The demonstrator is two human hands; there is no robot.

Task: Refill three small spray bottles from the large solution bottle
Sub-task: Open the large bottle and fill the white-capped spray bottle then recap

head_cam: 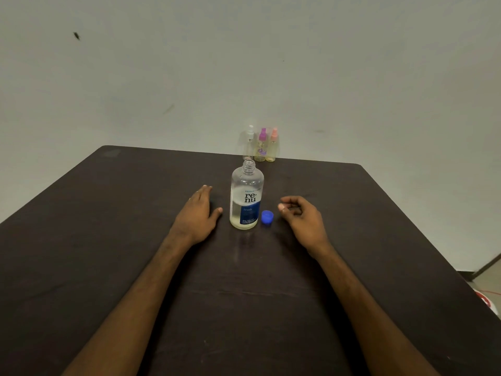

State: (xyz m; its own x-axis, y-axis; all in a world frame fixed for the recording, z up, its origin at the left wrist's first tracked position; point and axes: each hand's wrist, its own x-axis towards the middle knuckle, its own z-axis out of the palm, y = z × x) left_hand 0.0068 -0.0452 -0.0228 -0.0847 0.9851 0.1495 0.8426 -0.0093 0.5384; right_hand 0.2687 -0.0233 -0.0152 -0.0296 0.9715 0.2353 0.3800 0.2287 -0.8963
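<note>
Large solution bottle (246, 202): upright at the middle of the dark table (108, 240), between my two hands. Its neck is uncovered, and pale liquid fills roughly the lower half.
Blue cap (267, 218): on the table just right of the bottle's base, apart from my fingers.
My left hand (198, 213): palm down on the table left of the bottle. The fingers are straight and together, the thumb points toward the bottle without touching it, and I hold nothing.
My right hand (303, 218): on the table right of the cap, fingers loosely curled inward with nothing in them.
Small spray bottles: three in a tight row at the table's far edge, against the wall (244, 63). They are the clear-topped one (249, 143), the purple-topped one (260, 146) and the orange-topped one (272, 146), all upright with their spray heads on and well apart from my hands.
</note>
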